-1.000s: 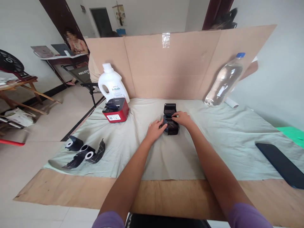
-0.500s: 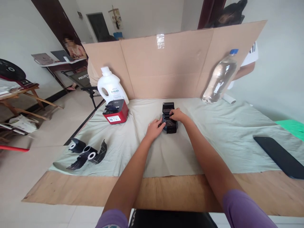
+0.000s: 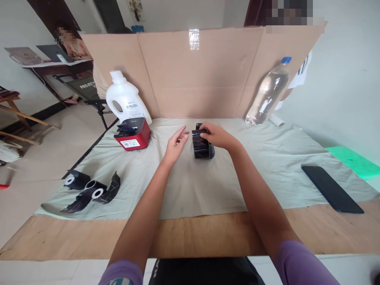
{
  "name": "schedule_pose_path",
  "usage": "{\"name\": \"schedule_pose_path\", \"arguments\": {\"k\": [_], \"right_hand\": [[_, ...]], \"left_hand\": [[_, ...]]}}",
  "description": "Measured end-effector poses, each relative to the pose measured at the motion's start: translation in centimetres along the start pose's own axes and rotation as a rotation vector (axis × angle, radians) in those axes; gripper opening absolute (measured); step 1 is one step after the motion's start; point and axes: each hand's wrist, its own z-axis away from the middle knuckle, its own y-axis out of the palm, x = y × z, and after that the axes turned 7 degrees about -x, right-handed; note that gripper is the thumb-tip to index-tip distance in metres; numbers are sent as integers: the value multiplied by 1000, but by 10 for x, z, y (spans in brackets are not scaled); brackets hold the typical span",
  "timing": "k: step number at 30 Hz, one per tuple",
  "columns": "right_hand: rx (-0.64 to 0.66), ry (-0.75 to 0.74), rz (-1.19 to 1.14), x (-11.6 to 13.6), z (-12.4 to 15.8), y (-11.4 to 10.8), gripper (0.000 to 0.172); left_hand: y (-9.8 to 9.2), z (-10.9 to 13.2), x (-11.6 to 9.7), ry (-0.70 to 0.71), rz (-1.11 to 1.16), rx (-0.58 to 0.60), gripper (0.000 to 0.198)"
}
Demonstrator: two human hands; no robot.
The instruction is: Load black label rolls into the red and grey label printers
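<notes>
My right hand (image 3: 218,135) pinches a roll of black label paper (image 3: 199,139) between thumb and fingers, with a loose strip hanging toward me. Beneath and behind the roll is a small dark portable printer (image 3: 211,151) with its lid up, mostly hidden by paper and hand. Whether the roll is fully clear of the printer I cannot tell. My left hand (image 3: 176,145) hovers just left of them, fingers apart and holding nothing. At the left of the cloth lie several black paper rolls (image 3: 79,181) with white cores and loose ends.
A red and black box-shaped device (image 3: 135,134) stands at the left before a white jug (image 3: 127,99). At the back a cardboard panel (image 3: 196,79) rises. A water bottle (image 3: 268,95) leans at the right; a dark phone (image 3: 331,188) lies nearer. People are beyond the panel.
My right hand has gripped the black roll and raised it at the printer. My left hand has let go of the printer and moved left. The view has shifted slightly.
</notes>
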Motion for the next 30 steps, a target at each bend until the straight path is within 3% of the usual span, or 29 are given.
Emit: {"name": "schedule_pose_path", "arguments": {"k": [5, 10, 16, 20, 23, 26, 30], "right_hand": [[6, -44, -81, 24, 6, 9, 17], [25, 12, -193, 28, 10, 8, 26], [80, -90, -388, 28, 10, -2, 25], [89, -145, -434, 31, 9, 1, 23], [204, -211, -494, 36, 10, 17, 24], [315, -265, -491, 44, 15, 43, 20], [299, -319, -373, 52, 20, 74, 22]], "left_hand": [[-27, -8, -44, 168, -207, 197, 38], [-40, -6, -55, 169, -251, 321, 42], [-34, -10, -53, 86, -50, 335, 44], [-34, 5, -46, 59, -7, 278, 44], [-42, 35, -30, -36, 88, 187, 43], [-52, 68, -10, -142, 181, 206, 41], [-57, 89, 7, -160, 166, 75, 37]]}}
